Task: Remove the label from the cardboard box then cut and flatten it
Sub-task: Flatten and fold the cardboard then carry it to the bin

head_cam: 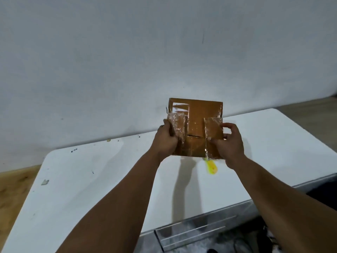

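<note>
- Box (196, 123), brown cardboard with glossy tape on its flaps, is held up above the white table (94, 179), in front of the pale wall (127, 52).
- Left hand (165, 139) grips the box's left flap, fingers curled round its edge.
- Right hand (228, 143) pinches the right flap, thumb on the front, fingers bent behind.
- Yellow thing (211, 168) lies on the table just below the box, partly hidden and blurred.
</note>
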The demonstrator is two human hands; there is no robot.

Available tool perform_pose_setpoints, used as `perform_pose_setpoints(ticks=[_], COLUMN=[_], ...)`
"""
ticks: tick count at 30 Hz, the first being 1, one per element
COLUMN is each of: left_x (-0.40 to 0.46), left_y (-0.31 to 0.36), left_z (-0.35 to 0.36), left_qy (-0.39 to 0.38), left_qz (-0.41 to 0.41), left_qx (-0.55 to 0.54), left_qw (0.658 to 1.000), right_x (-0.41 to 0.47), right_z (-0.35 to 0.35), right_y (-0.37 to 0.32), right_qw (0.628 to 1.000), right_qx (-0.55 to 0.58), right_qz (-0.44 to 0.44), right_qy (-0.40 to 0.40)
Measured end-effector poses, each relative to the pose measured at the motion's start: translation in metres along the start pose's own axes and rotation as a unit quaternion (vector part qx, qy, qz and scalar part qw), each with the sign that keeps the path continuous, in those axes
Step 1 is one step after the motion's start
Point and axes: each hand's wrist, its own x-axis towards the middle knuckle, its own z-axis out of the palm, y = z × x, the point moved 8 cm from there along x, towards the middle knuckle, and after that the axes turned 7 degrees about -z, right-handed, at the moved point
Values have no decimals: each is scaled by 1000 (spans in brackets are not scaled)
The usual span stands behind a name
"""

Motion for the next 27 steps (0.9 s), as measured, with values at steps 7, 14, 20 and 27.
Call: perform_pose_setpoints(ticks=[7, 14, 20, 27], left_x=[3, -29, -68, -113], left_y=[69, 128, 152, 155], left_z=[77, 183, 268, 360], left_qy=[-93, -177, -224, -252], left_qz=[37, 95, 97, 80], left_qx=[-28, 1, 10, 42], left_qw=[995, 980, 970, 963], right_x=[3, -25, -54, -91], right_z=[-107, -228, -320, -402], right_y=[-6, 30, 69, 120], right_qw=[996, 980, 966, 957], right_qx=[1, 9, -10, -44], right_qz=[-4, 34, 66, 100], right_qy=[92, 195, 251, 267])
